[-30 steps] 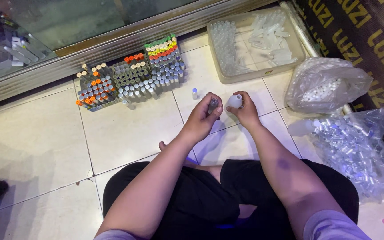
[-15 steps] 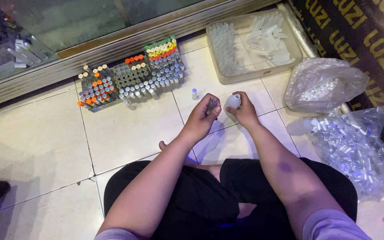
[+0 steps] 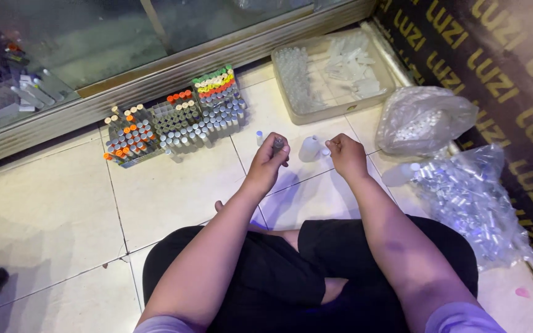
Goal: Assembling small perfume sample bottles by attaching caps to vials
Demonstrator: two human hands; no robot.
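Left hand (image 3: 268,161): fingers pinched round a small dark vial (image 3: 277,145), held upright above the tiled floor (image 3: 174,191).
Right hand (image 3: 347,156): closed loosely; contents cannot be told.
White squeeze bottle (image 3: 309,148): standing between both hands, nearer the right.
Beyond: rack of capped vials (image 3: 174,120); tray of clear vials (image 3: 331,71).
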